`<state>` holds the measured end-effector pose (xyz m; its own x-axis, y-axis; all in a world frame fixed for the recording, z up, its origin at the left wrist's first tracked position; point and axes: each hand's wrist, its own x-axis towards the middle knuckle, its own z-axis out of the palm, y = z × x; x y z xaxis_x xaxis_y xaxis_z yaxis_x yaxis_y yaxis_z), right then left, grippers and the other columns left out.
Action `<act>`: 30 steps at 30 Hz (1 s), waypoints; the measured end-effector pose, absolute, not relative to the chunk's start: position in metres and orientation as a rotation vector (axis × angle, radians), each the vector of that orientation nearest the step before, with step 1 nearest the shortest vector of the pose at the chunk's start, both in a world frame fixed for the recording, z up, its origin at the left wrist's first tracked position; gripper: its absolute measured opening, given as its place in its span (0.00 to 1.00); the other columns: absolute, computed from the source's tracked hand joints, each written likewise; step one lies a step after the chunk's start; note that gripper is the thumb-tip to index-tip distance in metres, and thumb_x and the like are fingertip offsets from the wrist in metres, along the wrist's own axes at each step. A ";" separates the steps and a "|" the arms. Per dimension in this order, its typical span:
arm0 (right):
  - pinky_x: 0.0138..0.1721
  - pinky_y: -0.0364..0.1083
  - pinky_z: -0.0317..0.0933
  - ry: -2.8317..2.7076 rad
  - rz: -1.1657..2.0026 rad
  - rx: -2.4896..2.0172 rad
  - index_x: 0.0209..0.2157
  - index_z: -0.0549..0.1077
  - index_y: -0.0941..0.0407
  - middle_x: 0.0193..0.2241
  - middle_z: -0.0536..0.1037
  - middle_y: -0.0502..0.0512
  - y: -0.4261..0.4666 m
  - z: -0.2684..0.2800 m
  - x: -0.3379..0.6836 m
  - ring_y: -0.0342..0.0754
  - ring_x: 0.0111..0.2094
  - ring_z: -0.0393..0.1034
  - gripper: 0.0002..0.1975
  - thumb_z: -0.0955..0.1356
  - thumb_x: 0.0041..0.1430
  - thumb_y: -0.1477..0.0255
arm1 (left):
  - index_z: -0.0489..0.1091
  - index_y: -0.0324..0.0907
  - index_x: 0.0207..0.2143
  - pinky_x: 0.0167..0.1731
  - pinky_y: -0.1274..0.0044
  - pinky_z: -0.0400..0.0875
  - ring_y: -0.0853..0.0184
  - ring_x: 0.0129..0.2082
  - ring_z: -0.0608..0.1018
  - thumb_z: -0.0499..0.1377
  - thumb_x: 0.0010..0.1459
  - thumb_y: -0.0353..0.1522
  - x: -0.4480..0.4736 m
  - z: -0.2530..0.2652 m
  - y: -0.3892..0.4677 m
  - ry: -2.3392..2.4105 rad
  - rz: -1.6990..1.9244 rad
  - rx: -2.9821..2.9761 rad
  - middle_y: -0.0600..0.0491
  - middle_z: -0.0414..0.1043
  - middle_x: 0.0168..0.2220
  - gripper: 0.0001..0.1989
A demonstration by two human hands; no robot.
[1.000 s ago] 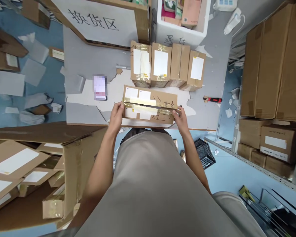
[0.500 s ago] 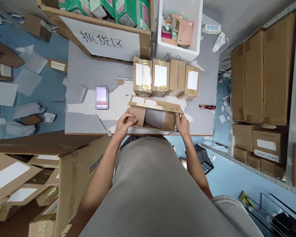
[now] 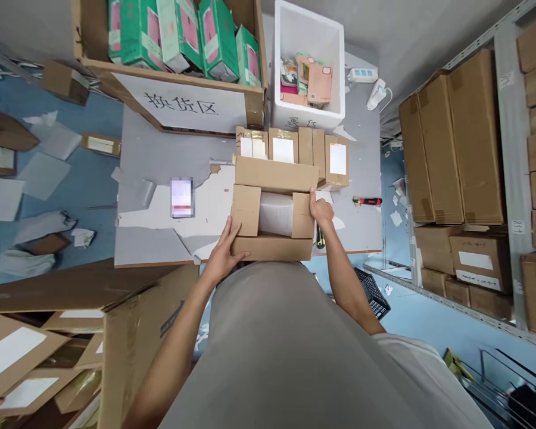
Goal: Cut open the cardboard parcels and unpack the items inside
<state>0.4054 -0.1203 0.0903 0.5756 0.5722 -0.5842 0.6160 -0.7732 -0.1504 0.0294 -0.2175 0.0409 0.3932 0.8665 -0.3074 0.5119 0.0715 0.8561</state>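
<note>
An opened cardboard box (image 3: 272, 247) lies at the table's front edge, its four flaps folded outward. Inside it sits something in whitish translucent wrapping (image 3: 276, 214); what it is cannot be made out. My left hand (image 3: 224, 251) grips the box's left front corner, fingers along the side and thumb on the front flap. At the right side my right hand (image 3: 320, 210) holds the box by its edge, thumb pointing up near the back flap. A yellow and black utility knife (image 3: 320, 238) lies beside the box, partly behind my right forearm.
Several small taped cartons (image 3: 283, 149) stand right behind the box. Farther back are a large carton (image 3: 254, 110) of green boxes and a white foam box (image 3: 309, 116). A phone (image 3: 181, 198) lies left, a red utility knife (image 3: 368, 201) right. A big carton (image 3: 147, 333) stands lower left.
The box has been tilted so its opening faces up, and its flaps are spread wide. Both hands have shifted along its sides. The yellow and black knife has come into view.
</note>
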 end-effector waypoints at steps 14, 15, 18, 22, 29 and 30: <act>0.51 0.49 0.72 1.920 -0.860 2.130 0.59 0.84 0.55 0.58 0.87 0.62 -0.215 0.129 0.318 0.55 0.53 0.85 0.18 0.62 0.88 0.68 | 0.77 0.46 0.71 0.82 0.49 0.61 0.49 0.74 0.79 0.57 0.76 0.31 0.104 0.078 -0.189 0.986 0.155 2.247 0.41 0.80 0.70 0.25; 0.50 0.49 0.73 1.905 -0.860 2.064 0.59 0.84 0.55 0.58 0.87 0.63 -0.216 0.130 0.313 0.56 0.52 0.86 0.19 0.62 0.88 0.68 | 0.79 0.46 0.68 0.82 0.49 0.61 0.50 0.66 0.85 0.55 0.76 0.30 0.114 0.080 -0.186 0.966 0.081 2.273 0.41 0.85 0.62 0.24; 0.47 0.50 0.73 1.875 -0.816 1.997 0.60 0.83 0.57 0.58 0.87 0.65 -0.219 0.136 0.310 0.57 0.51 0.87 0.20 0.61 0.89 0.67 | 0.84 0.39 0.58 0.83 0.45 0.54 0.49 0.53 0.89 0.53 0.77 0.29 0.131 0.083 -0.184 1.013 -0.118 2.358 0.39 0.87 0.48 0.20; 0.46 0.48 0.73 1.870 -0.772 2.097 0.62 0.82 0.53 0.59 0.86 0.63 -0.240 0.157 0.330 0.55 0.51 0.87 0.21 0.60 0.90 0.65 | 0.82 0.37 0.61 0.85 0.42 0.46 0.46 0.65 0.84 0.53 0.79 0.33 0.115 0.090 -0.196 1.093 -0.013 2.383 0.36 0.85 0.59 0.20; 0.47 0.49 0.73 1.501 -0.648 2.511 0.67 0.80 0.54 0.63 0.86 0.66 -0.271 0.168 0.381 0.58 0.51 0.87 0.20 0.64 0.87 0.62 | 0.76 0.50 0.70 0.86 0.49 0.54 0.46 0.83 0.67 0.55 0.81 0.42 0.053 0.097 -0.197 1.508 0.163 2.126 0.43 0.74 0.76 0.22; 0.49 0.49 0.74 1.482 -0.651 2.541 0.68 0.80 0.55 0.63 0.86 0.67 -0.271 0.162 0.386 0.59 0.52 0.86 0.20 0.65 0.87 0.63 | 0.76 0.50 0.70 0.85 0.46 0.52 0.46 0.83 0.67 0.55 0.81 0.42 0.049 0.098 -0.194 1.551 0.143 2.104 0.43 0.74 0.76 0.22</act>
<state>0.3859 -0.2711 0.1625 0.4253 0.7986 -0.4259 0.8540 -0.5100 -0.1033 0.0495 -0.1944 0.0975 0.3397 0.9158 -0.2144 0.8612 -0.2112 0.4623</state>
